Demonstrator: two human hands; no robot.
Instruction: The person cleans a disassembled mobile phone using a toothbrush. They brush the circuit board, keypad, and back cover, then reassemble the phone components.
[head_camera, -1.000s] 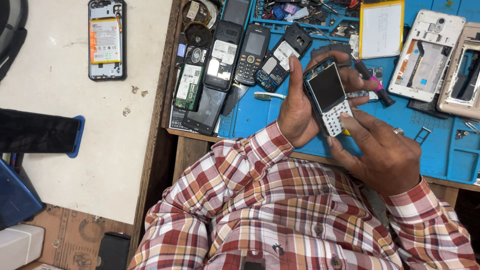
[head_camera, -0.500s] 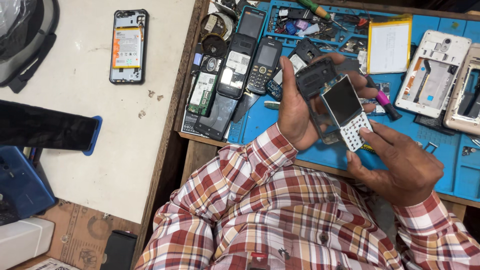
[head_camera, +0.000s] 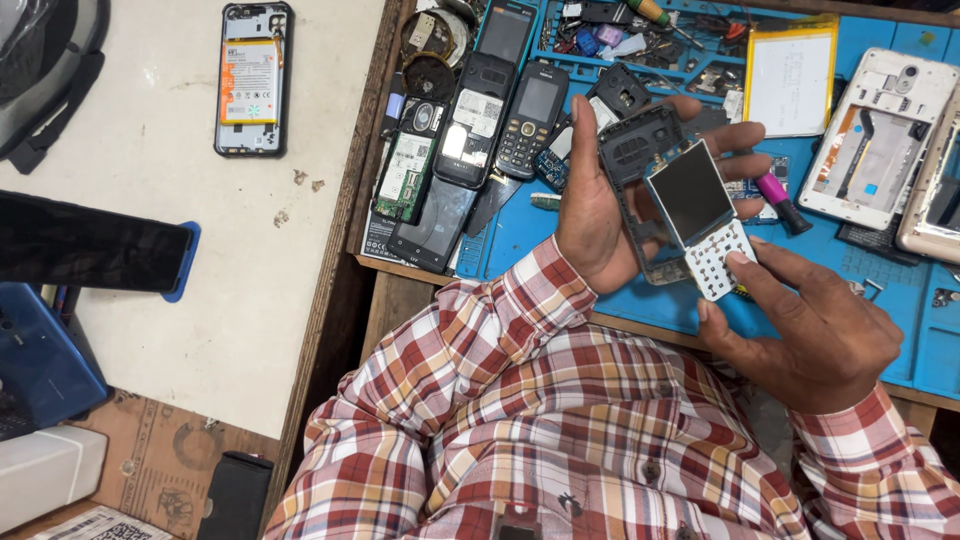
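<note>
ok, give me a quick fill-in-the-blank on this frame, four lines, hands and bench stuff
1. The left hand holds a dark phone frame, and the phone's front part with the screen and ____ keypad is lifted off it.
2. The right hand touches that part at its ____ end.
3. The work mat under the hands is ____.
4. The open smartphone on the pale table shows its ____.

Missing words: white; keypad; blue; battery

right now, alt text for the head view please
Seen from above, the left hand holds a dark phone frame while the right hand lifts out its screen-and-keypad front, over a blue repair mat strewn with opened phones.
</note>
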